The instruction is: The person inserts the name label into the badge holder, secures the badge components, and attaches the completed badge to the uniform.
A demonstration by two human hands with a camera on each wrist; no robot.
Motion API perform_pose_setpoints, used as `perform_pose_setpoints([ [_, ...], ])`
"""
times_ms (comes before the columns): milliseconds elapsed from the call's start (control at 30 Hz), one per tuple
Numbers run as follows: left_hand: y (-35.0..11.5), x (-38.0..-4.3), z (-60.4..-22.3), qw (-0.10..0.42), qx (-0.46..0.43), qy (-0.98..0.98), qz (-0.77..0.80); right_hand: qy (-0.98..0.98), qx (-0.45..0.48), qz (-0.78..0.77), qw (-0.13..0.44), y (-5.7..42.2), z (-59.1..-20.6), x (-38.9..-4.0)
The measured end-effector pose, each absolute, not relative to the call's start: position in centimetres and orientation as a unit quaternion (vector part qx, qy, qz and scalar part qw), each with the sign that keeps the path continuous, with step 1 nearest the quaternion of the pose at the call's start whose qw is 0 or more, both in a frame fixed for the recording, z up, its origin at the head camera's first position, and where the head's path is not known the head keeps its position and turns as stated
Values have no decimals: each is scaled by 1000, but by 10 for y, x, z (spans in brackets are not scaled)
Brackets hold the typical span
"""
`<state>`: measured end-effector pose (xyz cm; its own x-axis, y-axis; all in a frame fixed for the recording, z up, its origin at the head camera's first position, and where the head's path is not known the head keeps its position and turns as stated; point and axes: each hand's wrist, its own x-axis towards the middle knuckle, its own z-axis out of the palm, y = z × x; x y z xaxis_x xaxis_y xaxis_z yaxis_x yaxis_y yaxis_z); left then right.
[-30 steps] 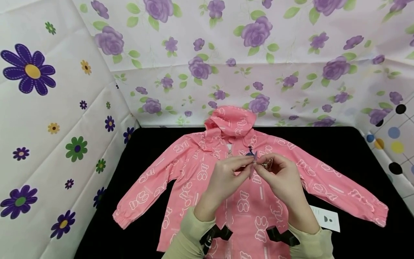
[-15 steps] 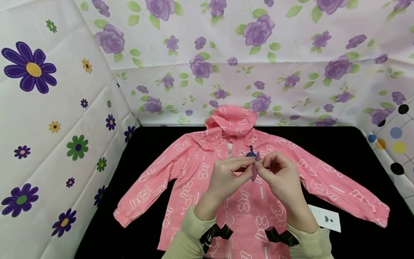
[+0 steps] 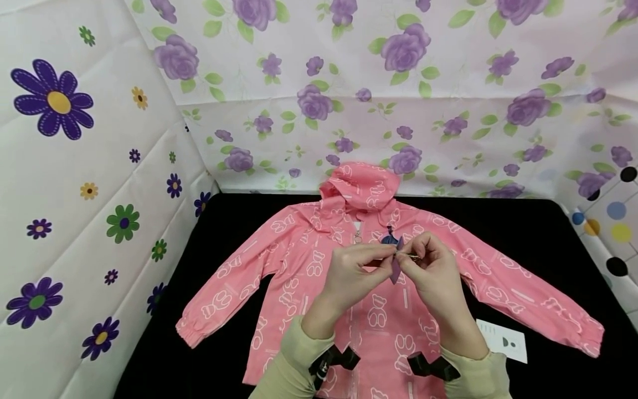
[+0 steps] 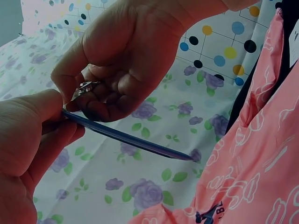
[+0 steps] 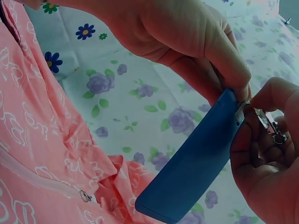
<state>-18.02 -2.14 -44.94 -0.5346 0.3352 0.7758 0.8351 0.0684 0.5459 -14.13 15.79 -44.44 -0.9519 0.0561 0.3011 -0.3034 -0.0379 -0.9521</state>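
Observation:
Over the chest of a pink hooded jacket [image 3: 376,310], both hands meet at a thin flat plate [image 3: 396,271]. It looks purple from the head camera and blue, rectangular with rounded corners, in the right wrist view [image 5: 191,158]. My left hand [image 3: 349,274] pinches the plate's edge between thumb and fingers. The small shiny metal fitting [image 5: 268,123] at that edge is pinched by my right hand [image 3: 432,271], its other fingers curled behind. The fitting resembles a clip with a loop, partly hidden by fingers. In the left wrist view the plate [image 4: 131,139] shows edge-on.
The jacket lies spread on a black table [image 3: 219,238], sleeves outstretched, hood at the back. A zipper pull [image 3: 357,237] hangs near its collar. A printed white card [image 3: 510,342] lies by the right sleeve. Flowered sheets [image 3: 279,66] wall the back and left side.
The plate has turned slightly, showing more of its purple face below the fingertips. The hands have shifted only a little and keep their grips; the camera view has drifted slightly.

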Motion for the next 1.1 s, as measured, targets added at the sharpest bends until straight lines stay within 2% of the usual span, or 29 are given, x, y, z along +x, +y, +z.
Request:
perform_pose_setpoints([
  [500, -17, -179, -450, 253, -415, -687, -540, -665, 116, 728, 118, 154, -449, -145],
  [667, -17, -178, -449, 254, -375, -685, -571, -653, 127, 738, 110, 153, -451, -146],
  [867, -18, -177, -448, 253, -352, -682, -589, -653, 112, 743, 93, 150, -450, -146],
  [1100, -18, -179, -447, 259, -355, -679, -588, -690, 79, 711, 114, 154, -444, -143],
])
